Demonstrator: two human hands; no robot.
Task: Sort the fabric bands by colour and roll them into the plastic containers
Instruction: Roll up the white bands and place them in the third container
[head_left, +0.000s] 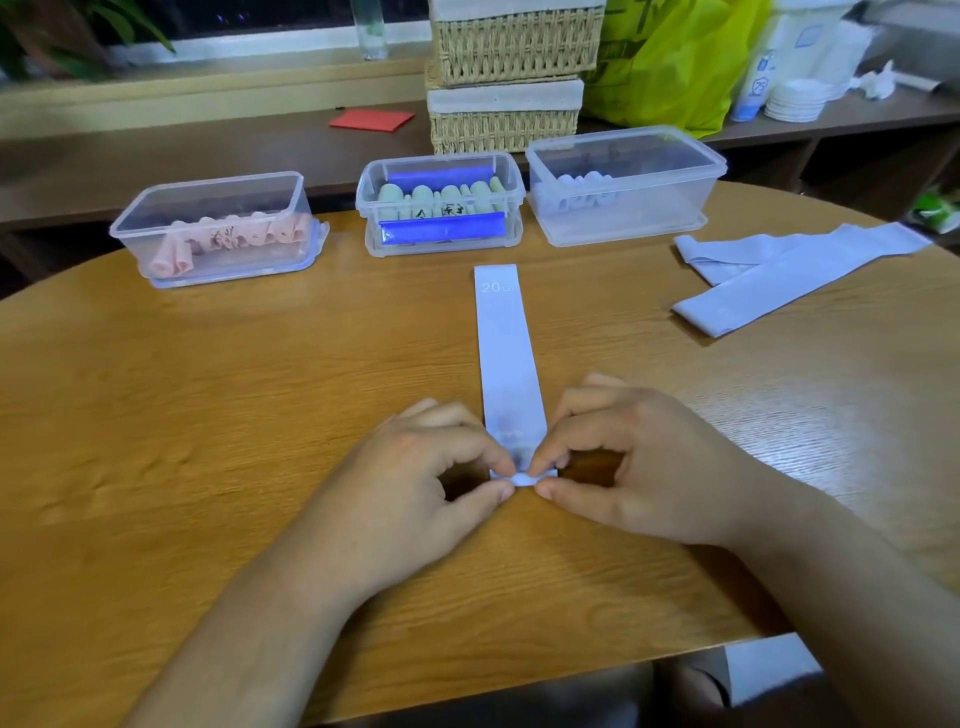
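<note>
Pinching the near end of the pale-blue band (505, 353), both hands are closed on it. The left hand (415, 467) & right hand (639, 457) each nip thumb vs forefinger on a small first curl, side by side at the strip's near edge. The rest of the band lies flat on the bench (208, 415). Its long axis runs straight away from the body, w/ the far end ("20 LB" print) pointing at the gap btwn the green-roll container (441, 202) & the pale-roll container (623, 187). So the band sits dead ahead of the hands, centred btwn them, neither hand nearer. Judgement: the roll should travel forward along that axis, w/ both hands keeping level so the curl doesn't skew. It is barely begun, approx one turn. By colour the roll prob. goes in the pale-roll container, far & to the right of the strip's end, so the right hand is better placed for the drop. The pink-roll container (218, 228) is far left. More pale-blue bands (779, 270) lie flat on the right, well apart.
</note>
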